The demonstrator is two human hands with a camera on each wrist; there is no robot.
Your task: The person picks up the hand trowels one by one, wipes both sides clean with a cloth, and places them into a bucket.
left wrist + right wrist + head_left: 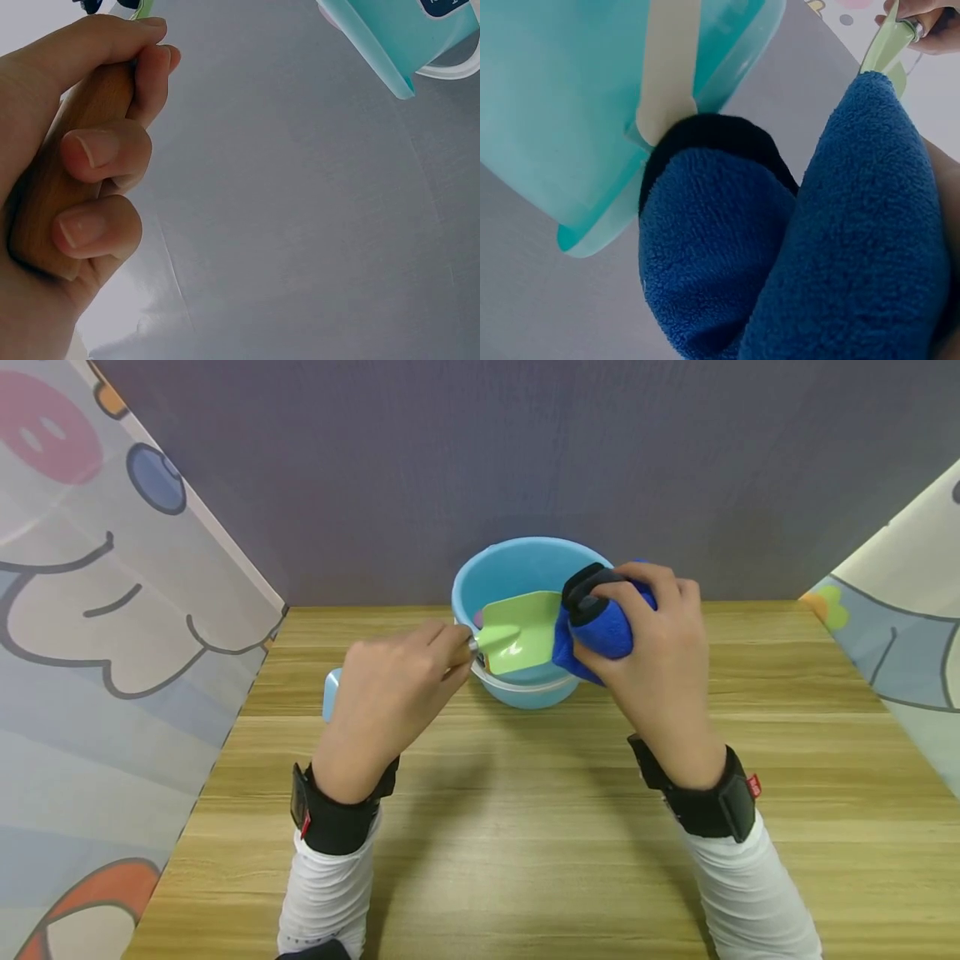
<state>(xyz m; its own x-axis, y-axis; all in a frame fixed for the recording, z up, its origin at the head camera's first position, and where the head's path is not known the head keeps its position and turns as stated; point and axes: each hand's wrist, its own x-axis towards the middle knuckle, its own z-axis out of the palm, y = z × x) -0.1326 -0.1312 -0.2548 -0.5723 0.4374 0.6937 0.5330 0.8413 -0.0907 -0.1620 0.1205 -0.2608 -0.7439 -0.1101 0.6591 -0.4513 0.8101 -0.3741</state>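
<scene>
My left hand (397, 693) grips a small trowel by its wooden handle (82, 135), fingers wrapped around it. The trowel's light green blade (525, 631) points right, over the mouth of a light blue bucket (525, 696). In my right hand (663, 660) is a bunched blue terry cloth (611, 631) with a black part (585, 585). The cloth meets the far end of the blade in the head view. From the right wrist, the cloth (855, 225) hides most of the hand and overlaps the blade's end (885, 49).
A small purple thing (478, 619) shows inside the bucket, partly hidden by the blade. The bucket's pale handle (671, 67) hangs at its side. A light blue object (331, 693) stands behind my left wrist on the wooden table (540, 835). A grey wall (480, 452) rises behind.
</scene>
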